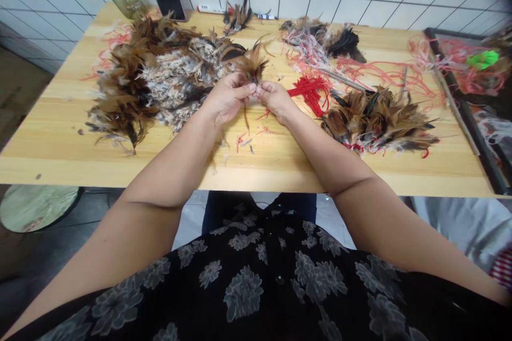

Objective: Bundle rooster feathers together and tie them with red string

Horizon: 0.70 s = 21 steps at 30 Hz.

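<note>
My left hand [227, 97] and my right hand [276, 99] meet above the middle of the wooden table [60, 133]. Both pinch the base of a small bunch of brown feathers [253, 66] that fans upward from the fingertips. One thin dark feather [247, 120] hangs down below the left hand. A large heap of brown, white and black feathers [160, 77] lies just left of my hands. A bundle of red strings [311, 91] lies right beside my right hand.
A tied pile of brown feathers [376, 120] lies to the right. Loose red and pink strings [360, 72] and dark feathers [344, 41] spread at the back right. A dark tray [472, 117] with a green item [483, 58] sits at the right edge. A round stool [36, 206] stands below left.
</note>
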Each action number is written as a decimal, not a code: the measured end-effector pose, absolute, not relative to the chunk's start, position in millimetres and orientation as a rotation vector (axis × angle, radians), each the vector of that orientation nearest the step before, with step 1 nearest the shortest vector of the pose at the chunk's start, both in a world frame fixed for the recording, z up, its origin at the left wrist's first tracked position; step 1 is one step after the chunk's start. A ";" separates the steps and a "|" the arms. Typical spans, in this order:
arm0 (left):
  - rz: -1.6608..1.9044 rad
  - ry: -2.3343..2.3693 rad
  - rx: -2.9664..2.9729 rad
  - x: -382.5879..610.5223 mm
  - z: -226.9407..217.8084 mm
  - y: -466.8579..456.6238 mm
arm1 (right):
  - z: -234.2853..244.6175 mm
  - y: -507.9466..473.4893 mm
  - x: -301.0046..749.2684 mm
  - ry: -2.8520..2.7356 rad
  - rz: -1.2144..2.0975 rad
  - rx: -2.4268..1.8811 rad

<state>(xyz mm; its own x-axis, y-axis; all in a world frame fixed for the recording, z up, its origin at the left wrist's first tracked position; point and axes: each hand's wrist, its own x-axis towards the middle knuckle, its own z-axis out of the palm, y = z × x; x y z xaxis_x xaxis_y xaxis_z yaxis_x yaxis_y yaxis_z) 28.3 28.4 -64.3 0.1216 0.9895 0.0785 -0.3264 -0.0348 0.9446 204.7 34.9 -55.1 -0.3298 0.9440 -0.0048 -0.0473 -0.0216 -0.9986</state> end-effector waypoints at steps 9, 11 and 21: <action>1.757 1.384 1.420 -27.3 -23.3 54.5 | -67.7 52.6 215.5 -1.318 1.434 -1.061; 1.813 1.408 1.578 -42.2 -18.8 54.7 | -70.7 54.6 217.7 -1.293 1.443 -1.060; 1.301 1.601 1.810 -34.6 -13.5 59.5 | -65.9 45.6 213.9 -1.314 1.396 -1.038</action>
